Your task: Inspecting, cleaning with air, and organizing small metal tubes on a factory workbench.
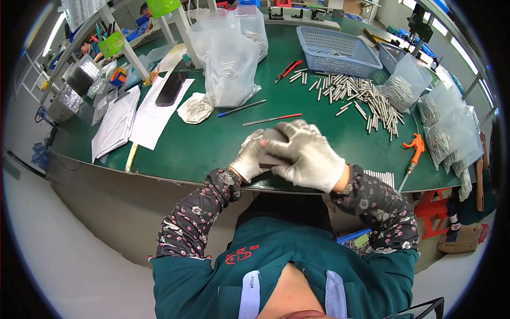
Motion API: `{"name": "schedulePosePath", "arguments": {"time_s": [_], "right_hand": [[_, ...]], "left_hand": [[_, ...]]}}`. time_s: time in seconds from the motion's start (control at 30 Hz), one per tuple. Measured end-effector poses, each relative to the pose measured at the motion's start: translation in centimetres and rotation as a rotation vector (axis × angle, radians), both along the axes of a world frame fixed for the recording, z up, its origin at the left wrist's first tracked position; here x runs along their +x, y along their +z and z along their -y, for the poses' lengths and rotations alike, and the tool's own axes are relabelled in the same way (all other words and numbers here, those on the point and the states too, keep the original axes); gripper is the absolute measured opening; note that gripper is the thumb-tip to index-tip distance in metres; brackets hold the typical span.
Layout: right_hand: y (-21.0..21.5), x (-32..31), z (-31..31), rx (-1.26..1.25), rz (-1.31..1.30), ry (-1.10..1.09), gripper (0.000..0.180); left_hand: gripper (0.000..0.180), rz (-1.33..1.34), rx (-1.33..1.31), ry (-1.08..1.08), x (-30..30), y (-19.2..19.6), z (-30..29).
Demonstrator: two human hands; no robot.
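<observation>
At the near edge of the green table, both my hands wear whitish work gloves and close around a grey flat-sided block point(270, 159). My left hand point(248, 158) grips its left side. My right hand point(307, 154) lies over the top and right side, fingers curled, hiding much of it. Just beyond the hands lies a slim file with a red handle point(273, 119), and a blue pen point(241, 108) past it. Beside my right forearm, short metal pins point(381, 177) lie in a neat row. A loose heap of similar pins point(366, 98) spreads farther right.
A blue plastic basket point(340, 65) stands behind the heap, near a red cutter point(288, 71). Bags of pins point(449, 130) and an orange air gun point(415, 149) lie right. Plastic bags point(228, 74), a crumpled cloth point(196, 108), a phone point(171, 88) and papers point(118, 125) occupy the left.
</observation>
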State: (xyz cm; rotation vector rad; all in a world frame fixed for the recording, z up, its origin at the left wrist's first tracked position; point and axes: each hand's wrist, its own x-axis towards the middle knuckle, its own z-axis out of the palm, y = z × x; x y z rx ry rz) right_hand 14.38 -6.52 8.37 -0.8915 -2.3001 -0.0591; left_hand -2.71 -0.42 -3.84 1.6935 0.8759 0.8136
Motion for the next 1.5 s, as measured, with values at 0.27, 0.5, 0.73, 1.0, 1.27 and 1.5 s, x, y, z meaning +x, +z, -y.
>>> {"name": "schedulePosePath", "arguments": {"time_s": [0.27,0.5,0.73,1.0,1.27,1.5], "right_hand": [[0.1,-0.3,-1.0,0.022,0.116,0.015,0.024],[0.0,-0.3,-1.1,0.029,0.202,-0.038,0.029],[0.4,0.5,-2.1,0.049,0.157,-0.091,0.018],[-0.4,0.4,-1.5,0.022,0.149,-0.004,0.019],[-2.7,6.9,-3.8,-0.313,0.435,-0.556,0.041],[-2.9,2.4,-1.7,-0.807,0.012,-0.172,0.049]], "left_hand": [[0.044,0.015,0.159,-0.023,0.6,2.3,0.7],[0.05,-0.114,0.259,-0.029,0.3,0.7,-0.1],[0.05,-0.405,0.496,0.006,0.5,2.1,0.0],[0.064,-0.259,0.181,-0.038,0.2,2.8,0.5],[0.076,-0.53,0.332,0.081,0.4,2.4,0.4],[0.072,-0.493,0.328,0.077,0.0,1.5,0.3]]}}
